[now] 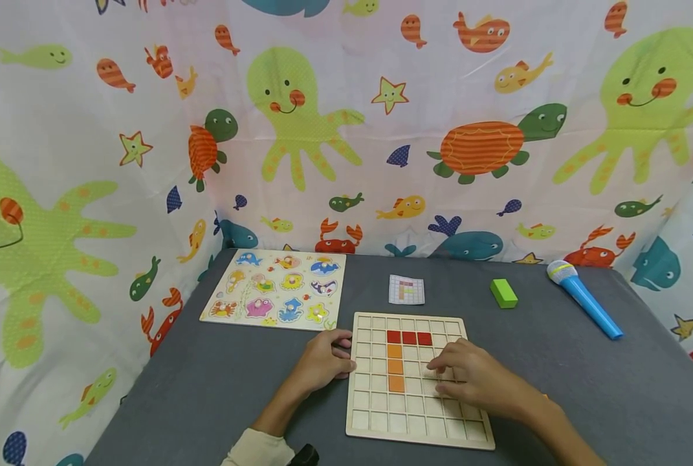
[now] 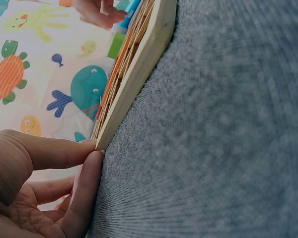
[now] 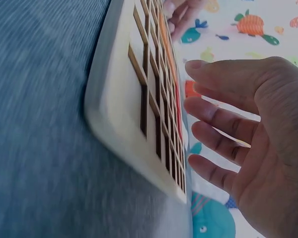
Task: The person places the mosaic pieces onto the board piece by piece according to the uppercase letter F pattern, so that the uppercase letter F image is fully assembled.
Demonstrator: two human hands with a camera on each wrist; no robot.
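Note:
A square wooden grid board (image 1: 381, 422) lies on the dark grey table. Three red tiles (image 1: 409, 338) form a row in its upper cells. Three orange tiles (image 1: 395, 366) run down a column beneath the leftmost red one. My left hand (image 1: 325, 359) pinches the board's left edge between thumb and finger, also visible in the left wrist view at the board's wooden rim (image 2: 134, 94). Over the right part of the board hovers my right hand (image 1: 477, 378). Its fingers (image 3: 223, 141) are loosely bent, with nothing between them and the thumb in the right wrist view.
A small card (image 1: 416, 296) with a coloured grid pattern lies behind the board. A sea-animal peg puzzle (image 1: 273, 291) is at the back left. Toward the back right are a green block (image 1: 504, 294) and a blue toy microphone (image 1: 592, 307). A printed curtain (image 1: 334, 97) surrounds the table.

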